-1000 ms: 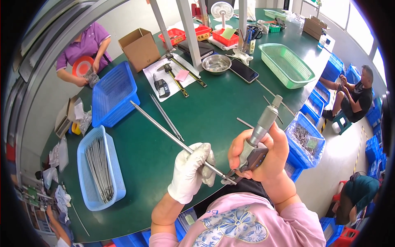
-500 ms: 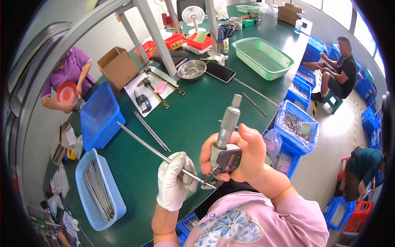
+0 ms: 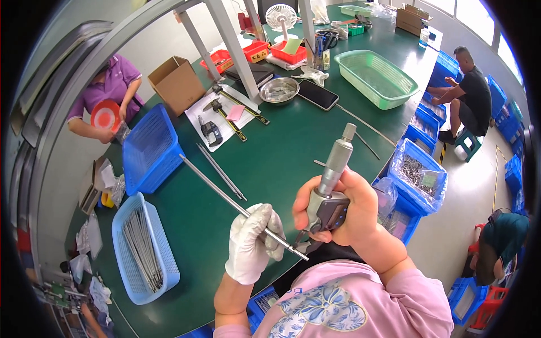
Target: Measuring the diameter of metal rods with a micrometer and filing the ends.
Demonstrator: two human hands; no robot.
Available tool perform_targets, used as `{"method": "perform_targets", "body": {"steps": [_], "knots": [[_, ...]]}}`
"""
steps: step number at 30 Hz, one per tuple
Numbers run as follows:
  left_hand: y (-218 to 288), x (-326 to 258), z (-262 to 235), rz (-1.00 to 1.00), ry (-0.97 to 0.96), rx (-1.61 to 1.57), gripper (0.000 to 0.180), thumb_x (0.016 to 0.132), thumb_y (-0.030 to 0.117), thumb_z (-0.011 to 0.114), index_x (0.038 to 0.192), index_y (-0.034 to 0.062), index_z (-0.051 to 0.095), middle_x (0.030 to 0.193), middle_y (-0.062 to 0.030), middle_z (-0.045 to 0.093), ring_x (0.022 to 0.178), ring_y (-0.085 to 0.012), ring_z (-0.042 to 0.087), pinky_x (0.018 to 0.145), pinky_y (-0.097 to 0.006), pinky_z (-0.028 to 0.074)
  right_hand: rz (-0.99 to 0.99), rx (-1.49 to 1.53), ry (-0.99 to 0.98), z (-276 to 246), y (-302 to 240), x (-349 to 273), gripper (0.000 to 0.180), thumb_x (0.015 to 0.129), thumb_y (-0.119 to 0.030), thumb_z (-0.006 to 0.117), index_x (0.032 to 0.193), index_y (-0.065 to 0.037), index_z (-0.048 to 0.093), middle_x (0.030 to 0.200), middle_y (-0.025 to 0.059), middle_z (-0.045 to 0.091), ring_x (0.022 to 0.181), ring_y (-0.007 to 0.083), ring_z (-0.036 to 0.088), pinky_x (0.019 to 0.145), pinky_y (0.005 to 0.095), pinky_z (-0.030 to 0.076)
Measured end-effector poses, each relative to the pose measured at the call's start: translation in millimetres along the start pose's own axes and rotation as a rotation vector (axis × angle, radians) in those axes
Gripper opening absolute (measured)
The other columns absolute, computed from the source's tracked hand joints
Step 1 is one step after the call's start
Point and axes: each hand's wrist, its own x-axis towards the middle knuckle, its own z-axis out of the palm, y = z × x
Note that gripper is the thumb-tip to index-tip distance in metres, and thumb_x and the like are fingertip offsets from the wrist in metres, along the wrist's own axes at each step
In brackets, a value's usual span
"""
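Note:
My left hand (image 3: 251, 245), in a white glove, grips a long thin metal rod (image 3: 217, 188). The rod slants from the blue baskets down to a bright tip near my shirt. My bare right hand (image 3: 365, 207) is wrapped round a digital micrometer (image 3: 329, 213), its thimble pointing up and away. Close to the rod's tip, the micrometer's frame meets the rod; whether the jaws touch it I cannot tell. Two loose rods (image 3: 221, 172) lie on the green table beyond my left hand. A light-blue basket (image 3: 173, 270) on the left holds many similar rods.
An empty-looking blue basket (image 3: 131, 169) stands behind the light-blue one. Calipers (image 3: 228, 118) and another micrometer (image 3: 211, 133) rest on white paper. Farther off are a metal bowl (image 3: 280, 90), a phone (image 3: 318, 94) and a green basket (image 3: 377, 79). Other people work left and right.
The whole view has shifted, so the table's things appear farther right. The micrometer has drawn slightly away from the rod's tip, and more of the tip shows. Both hands keep their grip.

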Motion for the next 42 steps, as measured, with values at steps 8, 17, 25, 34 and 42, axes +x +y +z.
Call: {"method": "perform_targets", "body": {"steps": [8, 17, 25, 34, 42], "knots": [[-2.7, 1.7, -1.9, 0.038, -0.006, -0.014, 0.029, 0.084, 0.025, 0.043, 0.064, 0.0038, 0.045, 0.045, -0.0044, 0.040, 0.035, -0.0132, 0.040, 0.034, -0.022, 0.032, -0.035, 0.015, -0.046, -2.2, -0.6, -3.5, 0.066, 0.078, -0.053, 0.027, 0.083, 0.009, 0.051, 0.068, 0.0229, 0.055, 0.039, 0.0192, 0.045, 0.032, 0.0238, 0.035], [0.9, 0.2, 3.0, 0.038, 0.035, 0.035, 0.030, 0.084, 0.026, 0.043, 0.064, 0.0036, 0.045, 0.046, -0.0047, 0.041, 0.035, -0.0136, 0.041, 0.035, -0.023, 0.032, -0.029, 0.049, -0.051, -1.5, 1.3, -1.8, 0.066, 0.078, -0.053, 0.028, 0.082, 0.008, 0.051, 0.068, 0.0228, 0.055, 0.039, 0.0188, 0.044, 0.032, 0.0234, 0.035], [2.6, -1.2, 2.6, -0.007, 0.036, 0.069, 0.030, 0.083, 0.027, 0.044, 0.064, 0.0037, 0.046, 0.045, -0.0051, 0.042, 0.035, -0.0142, 0.042, 0.035, -0.022, 0.032, -0.040, -0.005, -0.034, 3.3, 2.1, -1.5, 0.067, 0.078, -0.054, 0.028, 0.081, 0.008, 0.052, 0.068, 0.0228, 0.055, 0.040, 0.0183, 0.045, 0.031, 0.0230, 0.034], [2.1, 0.0, 6.8, -0.005, 0.045, 0.052, 0.030, 0.084, 0.025, 0.043, 0.063, 0.0033, 0.045, 0.046, -0.0053, 0.041, 0.036, -0.0140, 0.041, 0.035, -0.023, 0.033, -0.070, -0.172, -0.033, 1.0, 0.6, -2.5, 0.071, 0.075, -0.060, 0.034, 0.080, 0.009, 0.052, 0.066, 0.0221, 0.055, 0.038, 0.0173, 0.045, 0.030, 0.0228, 0.034], [-2.9, 4.6, 5.9, 0.043, 0.014, 0.024, 0.030, 0.084, 0.024, 0.042, 0.062, 0.0030, 0.044, 0.045, -0.0048, 0.040, 0.037, -0.0139, 0.041, 0.035, -0.023, 0.032, -0.072, -0.164, -0.067, -2.0, -1.4, -0.2, 0.070, 0.076, -0.058, 0.033, 0.083, 0.008, 0.053, 0.068, 0.0212, 0.055, 0.041, 0.0178, 0.047, 0.031, 0.0236, 0.035]]}}
